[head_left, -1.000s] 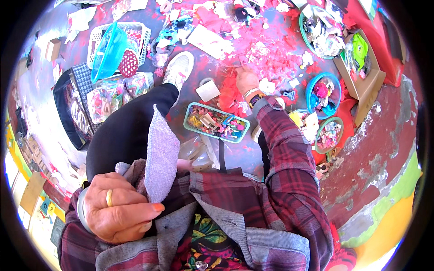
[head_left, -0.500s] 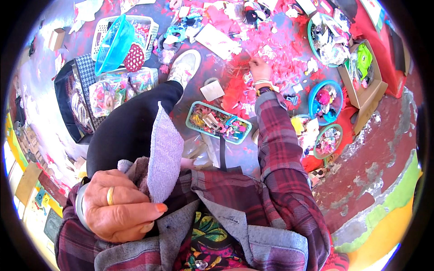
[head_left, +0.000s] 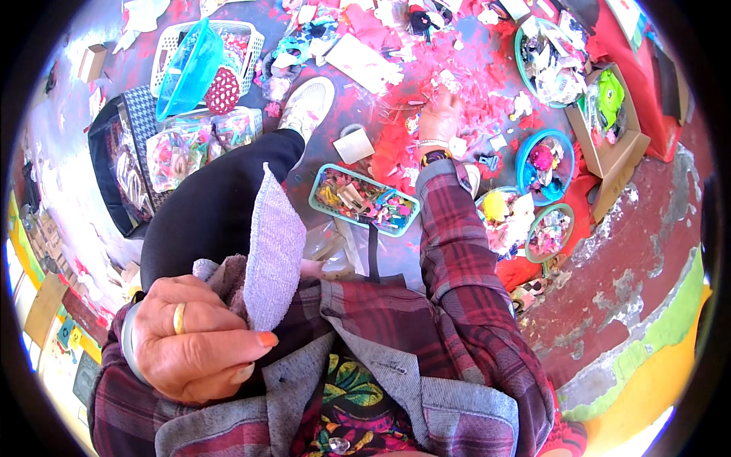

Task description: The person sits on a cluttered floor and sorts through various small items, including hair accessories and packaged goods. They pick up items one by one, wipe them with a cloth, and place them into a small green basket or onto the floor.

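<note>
Close to my body on the left, my left hand (head_left: 196, 341) is closed around a pale lavender piece of terry cloth (head_left: 274, 255) that stands up from the fingers. A bunched brown-grey cloth (head_left: 228, 283) shows behind the same hand, and I cannot tell if it is also gripped. My right arm is stretched forward, and my right hand (head_left: 439, 122) lies over red and pink fluffy scraps (head_left: 480, 107) on the floor, fingers extended forward. Nothing shows held in it. Nearer me, left of the right forearm, sits a mint-green tray (head_left: 316, 199) of small colourful pieces.
Left of my leg stand a black fabric box (head_left: 106, 179), a white basket (head_left: 257, 57) and a turquoise basin (head_left: 190, 68). On the right are a blue basin (head_left: 524, 171), a green-rimmed basin (head_left: 521, 65) and a cardboard box (head_left: 628, 156). A white card (head_left: 352, 146) lies ahead.
My right hand has moved slightly forward over the scraps, and its fingers have stretched out. The left hand keeps its hold on the lavender terry cloth, and the view has shifted a little.
</note>
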Demonstrator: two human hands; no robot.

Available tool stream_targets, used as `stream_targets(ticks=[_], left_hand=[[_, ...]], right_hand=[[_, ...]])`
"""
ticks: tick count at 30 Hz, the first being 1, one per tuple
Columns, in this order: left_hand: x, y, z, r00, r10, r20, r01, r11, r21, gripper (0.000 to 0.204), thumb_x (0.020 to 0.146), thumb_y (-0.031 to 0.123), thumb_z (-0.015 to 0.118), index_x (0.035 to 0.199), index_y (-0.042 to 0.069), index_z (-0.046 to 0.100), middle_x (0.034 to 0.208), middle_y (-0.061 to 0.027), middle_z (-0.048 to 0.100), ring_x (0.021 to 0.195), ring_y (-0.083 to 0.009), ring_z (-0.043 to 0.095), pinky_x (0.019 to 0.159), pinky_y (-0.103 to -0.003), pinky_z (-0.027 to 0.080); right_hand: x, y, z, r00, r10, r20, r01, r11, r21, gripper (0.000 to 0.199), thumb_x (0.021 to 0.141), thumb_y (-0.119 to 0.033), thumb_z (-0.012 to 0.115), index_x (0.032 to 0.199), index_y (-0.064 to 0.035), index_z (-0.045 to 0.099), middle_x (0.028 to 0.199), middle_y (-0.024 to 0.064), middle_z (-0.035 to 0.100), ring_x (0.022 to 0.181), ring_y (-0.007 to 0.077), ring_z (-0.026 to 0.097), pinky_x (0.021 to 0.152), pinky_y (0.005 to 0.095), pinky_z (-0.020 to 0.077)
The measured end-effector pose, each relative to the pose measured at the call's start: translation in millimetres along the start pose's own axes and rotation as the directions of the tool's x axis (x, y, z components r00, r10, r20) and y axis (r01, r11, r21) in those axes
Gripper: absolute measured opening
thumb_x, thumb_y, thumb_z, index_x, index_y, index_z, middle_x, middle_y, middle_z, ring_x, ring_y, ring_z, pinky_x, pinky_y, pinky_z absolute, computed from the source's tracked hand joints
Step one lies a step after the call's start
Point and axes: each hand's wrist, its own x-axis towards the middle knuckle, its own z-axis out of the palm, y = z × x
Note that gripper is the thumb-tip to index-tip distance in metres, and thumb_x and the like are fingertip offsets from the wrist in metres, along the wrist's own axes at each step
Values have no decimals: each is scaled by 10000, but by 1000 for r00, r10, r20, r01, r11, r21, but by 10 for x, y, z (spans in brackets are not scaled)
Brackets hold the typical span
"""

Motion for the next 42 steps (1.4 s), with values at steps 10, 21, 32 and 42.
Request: stream_targets(ticks=[10, 21, 32, 42], left_hand=[[-110, 8, -52, 992, -128, -4, 127, 990, -65, 171, 738, 203, 596, 839, 73, 641, 688, -38, 568, 628, -171, 503, 585, -308, 383], [-86, -121, -38, 991, 93, -93, -105, 986, -133, 286, 536, 9, 683, 820, -2, 653, 601, -32, 553, 390, -118, 475, 356, -225, 325], [-123, -179, -53, 983, 111, -148, -134, 979, -154, 250, 572, 19, 695, 814, -16, 645, 590, -45, 557, 385, -111, 482, 344, -211, 318], [-98, -196, -94, 989, 69, -132, -92, 980, -175, 213, 625, 62, 672, 821, -13, 642, 606, -51, 563, 421, -128, 509, 378, -226, 356]], right_hand=[[139, 291, 266, 987, -61, 151, 51, 996, 69, 292, 685, -182, 617, 959, -89, 573, 706, 105, 631, 696, 282, 613, 608, 370, 491], [-863, -231, -210, 622, -407, 669, 185, 907, 379, 194, 742, -238, 533, 821, -69, 585, 719, 157, 595, 697, 330, 584, 650, 400, 480], [-326, -884, 154, 790, -348, 505, 399, 917, 8, 588, 701, -276, 628, 1199, -60, 403, 1103, 191, 481, 935, 342, 521, 797, 443, 431], [307, -894, 651, 906, -155, 393, 206, 974, -92, 546, 776, -314, 529, 1236, -54, 390, 1077, 135, 547, 978, 322, 535, 779, 472, 445]])
